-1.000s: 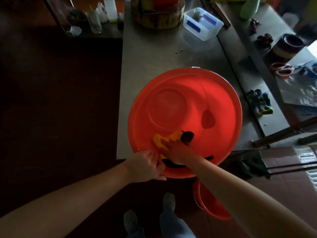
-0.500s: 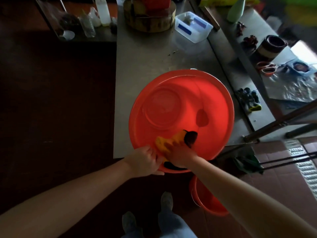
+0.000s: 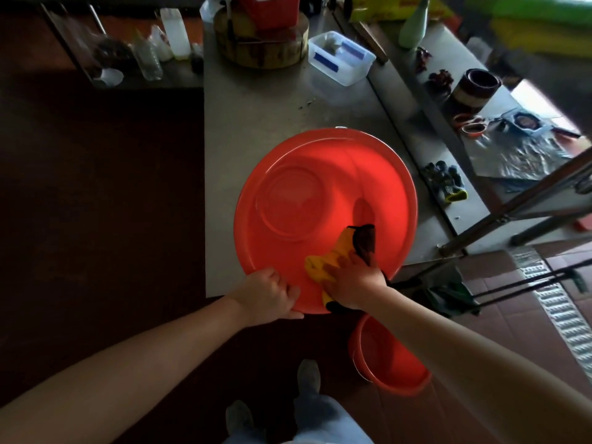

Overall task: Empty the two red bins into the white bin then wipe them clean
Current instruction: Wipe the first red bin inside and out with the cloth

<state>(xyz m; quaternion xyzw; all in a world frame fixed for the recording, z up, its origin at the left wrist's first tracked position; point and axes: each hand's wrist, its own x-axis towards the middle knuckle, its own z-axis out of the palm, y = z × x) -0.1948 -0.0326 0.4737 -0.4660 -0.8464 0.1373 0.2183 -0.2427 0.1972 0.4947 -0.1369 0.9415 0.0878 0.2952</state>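
— Since a second ago, the right hand (image 3: 354, 283) has slid the yellow-and-black cloth (image 3: 333, 256) rightward along the near inner wall of the big red bin (image 3: 288, 161), away from the left hand (image 3: 267, 294).
— And what are the hands doing?
— The left hand curls over the near rim and grips it. The right lies on the cloth with its fingers fairly flat, pressing it to the plastic.
— Where does the bin sit?
— On the steel table (image 3: 256, 107), with its near edge overhanging toward the person.
— How will it handle?
— I judge it light, thin plastic, slightly flexible and probably slick. The rim is the sound place to hold. The cloth is soft and bunches.
— How many of each?
— Two red bins: this one, and a smaller red bin (image 3: 390, 370) on the floor under the right forearm. One cloth. A pale tub (image 3: 341, 64) at the table's far end may be the white bin, but I cannot tell.
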